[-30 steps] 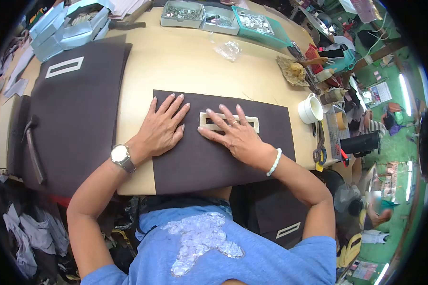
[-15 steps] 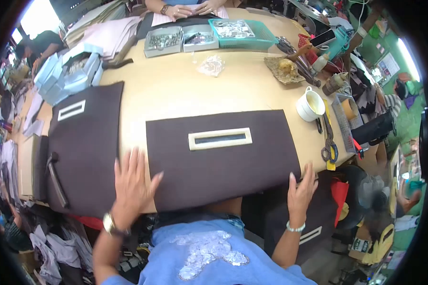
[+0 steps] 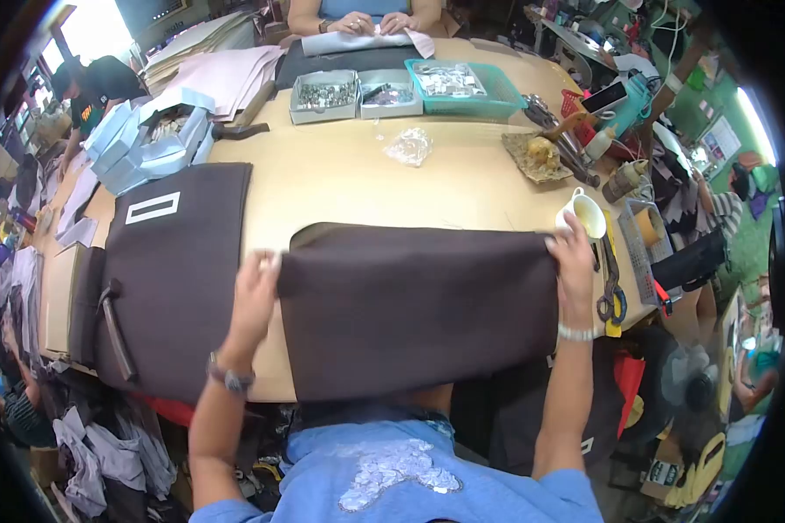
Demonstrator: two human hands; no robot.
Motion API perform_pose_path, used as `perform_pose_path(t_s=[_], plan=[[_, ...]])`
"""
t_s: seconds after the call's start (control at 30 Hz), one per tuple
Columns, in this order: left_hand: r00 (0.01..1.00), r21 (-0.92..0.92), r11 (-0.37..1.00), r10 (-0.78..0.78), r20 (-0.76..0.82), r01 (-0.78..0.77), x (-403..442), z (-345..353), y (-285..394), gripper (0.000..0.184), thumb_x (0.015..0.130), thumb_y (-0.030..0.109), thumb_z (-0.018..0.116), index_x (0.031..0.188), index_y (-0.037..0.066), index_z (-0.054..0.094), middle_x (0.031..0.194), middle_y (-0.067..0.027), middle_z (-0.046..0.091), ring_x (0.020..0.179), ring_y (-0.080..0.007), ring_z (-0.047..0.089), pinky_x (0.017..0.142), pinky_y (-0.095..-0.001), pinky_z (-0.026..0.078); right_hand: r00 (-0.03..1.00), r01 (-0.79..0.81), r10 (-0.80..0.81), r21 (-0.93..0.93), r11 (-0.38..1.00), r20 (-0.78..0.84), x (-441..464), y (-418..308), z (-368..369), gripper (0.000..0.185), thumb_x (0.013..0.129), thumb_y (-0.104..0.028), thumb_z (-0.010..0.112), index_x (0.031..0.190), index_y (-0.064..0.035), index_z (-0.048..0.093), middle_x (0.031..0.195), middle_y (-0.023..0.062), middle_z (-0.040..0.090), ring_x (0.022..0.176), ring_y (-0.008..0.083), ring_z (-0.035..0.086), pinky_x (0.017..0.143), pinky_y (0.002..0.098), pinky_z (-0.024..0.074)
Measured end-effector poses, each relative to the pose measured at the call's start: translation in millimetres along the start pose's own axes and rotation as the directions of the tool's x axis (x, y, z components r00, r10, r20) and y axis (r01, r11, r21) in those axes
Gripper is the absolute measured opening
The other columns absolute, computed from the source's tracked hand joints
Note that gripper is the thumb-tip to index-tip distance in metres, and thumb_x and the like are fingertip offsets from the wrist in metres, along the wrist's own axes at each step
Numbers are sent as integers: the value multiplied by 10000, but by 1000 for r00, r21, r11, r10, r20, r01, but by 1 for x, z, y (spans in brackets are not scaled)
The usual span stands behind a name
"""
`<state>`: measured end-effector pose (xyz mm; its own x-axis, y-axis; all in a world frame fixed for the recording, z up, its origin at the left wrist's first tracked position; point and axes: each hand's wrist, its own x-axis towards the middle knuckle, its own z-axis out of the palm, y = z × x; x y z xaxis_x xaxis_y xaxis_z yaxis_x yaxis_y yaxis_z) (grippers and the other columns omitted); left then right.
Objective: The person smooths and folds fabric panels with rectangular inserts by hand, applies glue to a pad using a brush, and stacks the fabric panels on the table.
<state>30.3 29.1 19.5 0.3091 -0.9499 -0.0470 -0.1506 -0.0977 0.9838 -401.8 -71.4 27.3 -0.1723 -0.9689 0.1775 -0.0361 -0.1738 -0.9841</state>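
Note:
A dark brown sheet of material [image 3: 419, 318] spans the near part of the table, folded or bent over along its far side, its far left corner rounded. My left hand [image 3: 255, 292] is closed on its left edge, with thumb and fingers pinched together. At the right end, my right hand [image 3: 574, 261] pinches the upper right corner, just in front of a white cup [image 3: 584, 213]. No cream rectangular frame shows on this sheet's visible face. Left of my left hand lies another brown sheet [image 3: 183, 288] bearing a white rectangular frame [image 3: 153, 207], with a hammer [image 3: 118, 331] on it.
Blue boxes [image 3: 139, 152] stand at the far left. Small trays of metal parts [image 3: 324, 96] and a teal basket [image 3: 497, 100] sit toward the back. Scissors [image 3: 612, 279] and a grey basket [image 3: 641, 253] line the right edge. Another person's hands [image 3: 371, 24] work across the table.
Both hands have gone from open to gripping the brown sheet and moved up. The sheet is now bent over, and the cream frame on it has gone from sight. The view has shifted slightly.

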Motion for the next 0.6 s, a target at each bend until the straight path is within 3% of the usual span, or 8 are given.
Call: perform_pose_path(t_s=[0.03, 0.17, 0.23, 0.3, 0.37, 0.43, 0.5, 0.6], plan=[[992, -247, 963, -94, 83, 112, 25, 0, 11, 187, 923, 125, 516, 1059, -2, 528, 922, -50, 589, 867, -143, 580, 782, -279, 472, 999, -44, 42, 40, 998, 34, 28, 4, 8, 587, 744, 79, 566, 1303, 38, 393, 1027, 88, 520, 934, 146, 509, 838, 255, 439], [995, -437, 896, -52, 82, 82, 142, -3, 41, 307, 907, 158, 546, 1147, -29, 506, 1037, -89, 560, 980, -163, 542, 864, -260, 453, 994, -73, 73, -7, 997, 81, 141, 5, 58, 561, 744, 71, 566, 1280, 42, 403, 933, 67, 550, 835, 126, 541, 760, 227, 448], [999, -426, 904, -20, 45, 37, 182, -10, 80, 323, 875, 145, 586, 1144, -17, 512, 989, -68, 573, 892, -166, 559, 833, -263, 471, 990, -111, 109, 12, 994, 94, 206, -2, 71, 502, 742, 79, 549, 1230, 35, 440, 815, 36, 554, 732, 122, 539, 661, 228, 449], [986, -411, 902, 163, 33, -135, 207, -22, 126, 330, 845, 107, 602, 1146, 0, 516, 934, -39, 576, 828, -135, 557, 763, -251, 477, 990, 132, -131, -21, 991, 43, 272, -18, 79, 435, 750, 74, 552, 1174, 16, 473, 734, 7, 535, 641, 106, 503, 577, 229, 425], [950, -387, 879, 312, 24, -279, 210, -32, 174, 346, 824, 71, 611, 1153, 19, 519, 901, -22, 582, 779, -106, 556, 707, -238, 478, 969, 245, -244, 20, 969, -51, 302, -70, 87, 477, 720, 10, 583, 1192, 46, 523, 1088, 97, 582, 957, 195, 548, 833, 292, 446], [905, -352, 847, 425, -1, -398, 198, -39, 220, 366, 816, 37, 604, 1172, 39, 515, 913, -30, 597, 761, -82, 553, 680, -220, 468, 897, 442, -441, 18, 897, -43, 323, -121, 83, 468, 712, 25, 604, 1175, 34, 531, 1082, 101, 588, 951, 192, 565, 849, 277, 447], [870, -409, 786, 491, -42, -463, 194, -51, 238, 407, 822, 16, 587, 1217, 41, 493, 992, -58, 596, 832, -105, 569, 734, -224, 472, 895, 445, -426, 203, 872, -133, 270, -179, 93, 486, 705, 61, 610, 1180, 18, 519, 1066, 101, 593, 940, 181, 572, 861, 266, 451], [826, -385, 750, 560, -64, -538, 152, -52, 239, 489, 827, -5, 542, 1303, 19, 431, 1104, -85, 558, 1020, -154, 552, 879, -243, 445, 898, 424, -438, 333, 842, -38, 229, -201, 77, 514, 720, 95, 571, 1219, 11, 477, 1050, 87, 593, 926, 168, 565, 867, 262, 448]])
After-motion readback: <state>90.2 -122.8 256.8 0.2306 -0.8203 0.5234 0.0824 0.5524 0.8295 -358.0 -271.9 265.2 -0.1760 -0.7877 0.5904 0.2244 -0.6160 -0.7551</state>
